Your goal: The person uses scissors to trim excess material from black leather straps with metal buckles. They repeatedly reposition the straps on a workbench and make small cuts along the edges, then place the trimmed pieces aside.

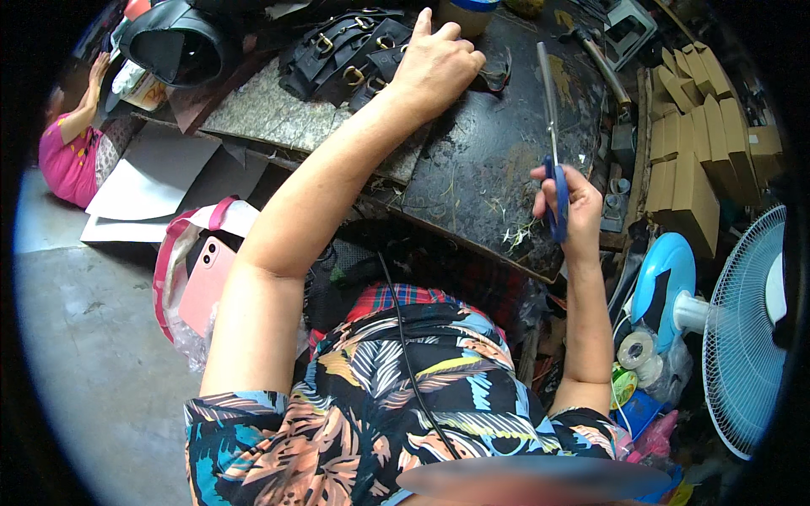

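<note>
My right hand (582, 209) grips a pair of scissors (551, 118) by their blue handles. The long metal blades point away from me over the dark worktop and lie close together. At the far side my left hand (439, 69) reaches across, its index finger stretched out and the others loosely bent and apart. Nothing shows in it, though its underside is hidden. Beside and partly beneath that hand lies a pile of black straps (337, 55) with gold-coloured buckles. A dark curved strip shows just right of the hand.
Thread scraps (516, 234) lie on the worktop (472, 169) near its front edge. Cardboard boxes (688, 160) stand right, above a fan (747, 329). A blue-lidded jar (471, 13) and a hammer (599, 63) are at the back. Left are a pink phone (208, 282), white sheets (156, 173) and another person (72, 160).
</note>
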{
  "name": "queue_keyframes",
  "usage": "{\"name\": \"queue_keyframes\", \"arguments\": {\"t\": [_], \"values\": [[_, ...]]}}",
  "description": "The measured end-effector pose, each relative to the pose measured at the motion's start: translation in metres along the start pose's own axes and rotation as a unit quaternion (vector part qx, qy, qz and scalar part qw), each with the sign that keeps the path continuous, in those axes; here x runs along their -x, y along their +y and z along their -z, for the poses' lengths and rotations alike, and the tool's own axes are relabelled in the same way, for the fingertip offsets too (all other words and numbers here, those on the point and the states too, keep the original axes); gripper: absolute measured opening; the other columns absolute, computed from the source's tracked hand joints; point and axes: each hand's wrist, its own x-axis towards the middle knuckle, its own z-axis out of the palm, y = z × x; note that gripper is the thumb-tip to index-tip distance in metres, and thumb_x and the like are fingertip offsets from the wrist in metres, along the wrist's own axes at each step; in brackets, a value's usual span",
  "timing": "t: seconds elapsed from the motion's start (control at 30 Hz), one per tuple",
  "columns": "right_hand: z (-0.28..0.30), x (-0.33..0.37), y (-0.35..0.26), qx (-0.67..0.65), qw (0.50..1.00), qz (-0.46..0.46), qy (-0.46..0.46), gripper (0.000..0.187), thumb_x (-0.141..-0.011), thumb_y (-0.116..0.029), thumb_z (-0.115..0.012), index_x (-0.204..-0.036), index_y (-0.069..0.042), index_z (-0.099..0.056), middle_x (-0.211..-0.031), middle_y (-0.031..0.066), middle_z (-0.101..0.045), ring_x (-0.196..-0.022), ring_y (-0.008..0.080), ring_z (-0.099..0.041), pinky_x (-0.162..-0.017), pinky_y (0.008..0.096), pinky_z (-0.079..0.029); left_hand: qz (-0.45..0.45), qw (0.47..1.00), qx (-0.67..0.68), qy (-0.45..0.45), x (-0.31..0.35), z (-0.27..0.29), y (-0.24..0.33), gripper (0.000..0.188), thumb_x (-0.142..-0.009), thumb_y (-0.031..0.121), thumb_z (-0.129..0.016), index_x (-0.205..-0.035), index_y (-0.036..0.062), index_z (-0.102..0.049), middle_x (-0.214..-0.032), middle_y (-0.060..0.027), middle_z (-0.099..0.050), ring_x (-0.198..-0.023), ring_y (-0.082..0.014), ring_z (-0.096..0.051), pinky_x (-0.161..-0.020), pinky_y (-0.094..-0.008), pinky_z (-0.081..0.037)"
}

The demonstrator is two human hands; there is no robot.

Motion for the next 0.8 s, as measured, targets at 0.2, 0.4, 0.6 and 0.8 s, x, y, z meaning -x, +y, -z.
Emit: {"name": "queue_keyframes", "arguments": {"t": [0.2,0.4,0.6,0.8], "values": [[0.035,0.028,-0.036,0.053,0.972,-0.140,-0.182,0.081,-0.089,-0.072,-0.060,-0.115,0.005,-0.064,-0.078,0.0082,-0.071,-0.066,0.0076,-0.062,-0.057,0.0181,-0.041,-0.012,0.996,0.068,0.057,0.026,0.042,0.014,0.014,-0.080,0.013,-0.065,-0.094,0.0134,-0.065,-0.090,0.0001,-0.064,-0.081,-0.0189,-0.065,-0.065,-0.0294,-0.054],[0.043,0.044,-0.053,0.013,0.926,-0.253,-0.279,0.058,-0.098,-0.054,-0.059,-0.114,0.001,-0.067,-0.080,0.0088,-0.073,-0.068,0.0099,-0.066,-0.058,0.0202,-0.048,-0.023,0.987,0.132,0.084,0.051,0.071,0.037,0.012,-0.076,0.013,-0.066,-0.087,0.0134,-0.062,-0.083,-0.0010,-0.054,-0.073,-0.0173,-0.061,-0.060,-0.0295,-0.052],[0.028,0.052,-0.056,0.025,0.931,-0.273,-0.243,0.070,-0.097,-0.064,-0.051,-0.103,0.004,-0.066,-0.066,0.0083,-0.068,-0.054,0.0099,-0.063,-0.051,0.0182,-0.046,-0.039,0.984,0.158,0.068,0.063,0.085,0.057,0.016,-0.075,0.013,-0.066,-0.092,0.0132,-0.064,-0.082,-0.0010,-0.053,-0.072,-0.0169,-0.059,-0.060,-0.0297,-0.051],[0.018,0.055,-0.047,-0.033,0.951,-0.288,-0.108,0.060,-0.097,-0.061,-0.058,-0.092,-0.001,-0.064,-0.055,0.0003,-0.056,-0.045,0.0060,-0.052,-0.044,0.0190,-0.036,-0.006,0.979,0.196,0.056,0.075,0.090,0.058,0.019,-0.076,0.011,-0.065,-0.095,0.0121,-0.064,-0.086,-0.0025,-0.056,-0.075,-0.0194,-0.062,-0.062,-0.0323,-0.053]]}}
